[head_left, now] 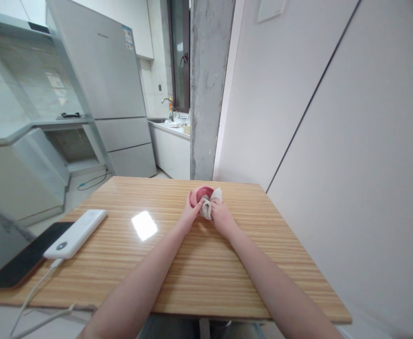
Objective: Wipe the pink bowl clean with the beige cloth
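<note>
A small pink-red bowl [204,191] is tipped toward me over the far half of the wood-grain table [263,268]. My left hand [190,210] grips the bowl's left side, thumb near its rim. A crumpled whitish cloth [206,210] lies against the bowl's inside and right edge. Bunched around that cloth are the fingers of my right hand [221,216], closed and pressed to the bowl. The cloth and my fingers hide part of the bowl. Whether the bowl's base touches the tabletop, I cannot tell.
At the table's left edge a white power bank [77,234] with a cable [33,292] overlaps a dark flat tablet-like object [19,261]. A pale wall [319,155] borders the right side. Beyond stand a grey pillar [210,94], a fridge [104,70] and a sink faucet [170,108].
</note>
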A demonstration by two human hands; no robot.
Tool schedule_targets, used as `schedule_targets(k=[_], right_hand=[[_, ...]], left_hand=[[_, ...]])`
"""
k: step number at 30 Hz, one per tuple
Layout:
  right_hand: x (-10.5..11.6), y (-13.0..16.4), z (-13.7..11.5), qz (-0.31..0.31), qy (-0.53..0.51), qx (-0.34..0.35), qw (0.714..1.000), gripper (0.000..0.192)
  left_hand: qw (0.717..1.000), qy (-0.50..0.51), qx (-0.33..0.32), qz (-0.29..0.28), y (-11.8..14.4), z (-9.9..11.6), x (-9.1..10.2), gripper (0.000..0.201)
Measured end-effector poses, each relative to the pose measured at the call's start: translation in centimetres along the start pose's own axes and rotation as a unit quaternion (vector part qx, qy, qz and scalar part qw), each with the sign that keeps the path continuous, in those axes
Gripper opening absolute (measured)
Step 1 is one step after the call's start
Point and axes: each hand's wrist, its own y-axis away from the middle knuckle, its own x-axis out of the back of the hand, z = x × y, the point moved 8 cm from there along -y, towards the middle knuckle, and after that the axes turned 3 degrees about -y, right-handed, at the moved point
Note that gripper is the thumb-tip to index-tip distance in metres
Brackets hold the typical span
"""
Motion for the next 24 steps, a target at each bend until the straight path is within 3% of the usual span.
schedule_targets(k=[5, 10, 12, 15, 18, 21, 24], right_hand=[[1.5, 0.4, -1.5, 0.044, -0.08, 0.045, 0.995, 0.028], [5.4, 2.0, 0.9, 0.25, -0.095, -0.078, 0.96, 0.054], [4.7, 1.9, 1.8, 0.238, -0.107, -0.095, 0.961, 0.064], [2.1, 1.1, 2.2, 0.143, -0.152, -0.068, 0.976, 0.069], [0.2, 0.8, 1.8, 0.092, -0.219, -0.052, 0.97, 0.076], [-0.8, 0.7, 0.6, 0.076, -0.292, -0.058, 0.952, 0.079], [-0.8, 0.7, 0.0, 0.116, -0.352, -0.091, 0.924, 0.073]], left_hand=[[0.997, -0.019, -0.054, 0.053, -0.8, 1.8, 2.3, 0.075], [0.995, -0.022, -0.078, 0.056, -1.1, 2.5, 3.0, 0.048], [0.995, -0.03, -0.074, 0.056, -0.9, 2.0, 2.5, 0.047], [0.997, -0.015, -0.069, 0.042, -0.8, 1.4, 1.7, 0.046], [0.996, 0.023, -0.059, 0.068, -0.7, 1.3, 2.1, 0.045], [0.988, 0.059, -0.073, 0.121, -0.5, 2.0, 3.1, 0.045], [0.988, 0.079, -0.068, 0.113, -0.4, 2.0, 3.0, 0.05]])
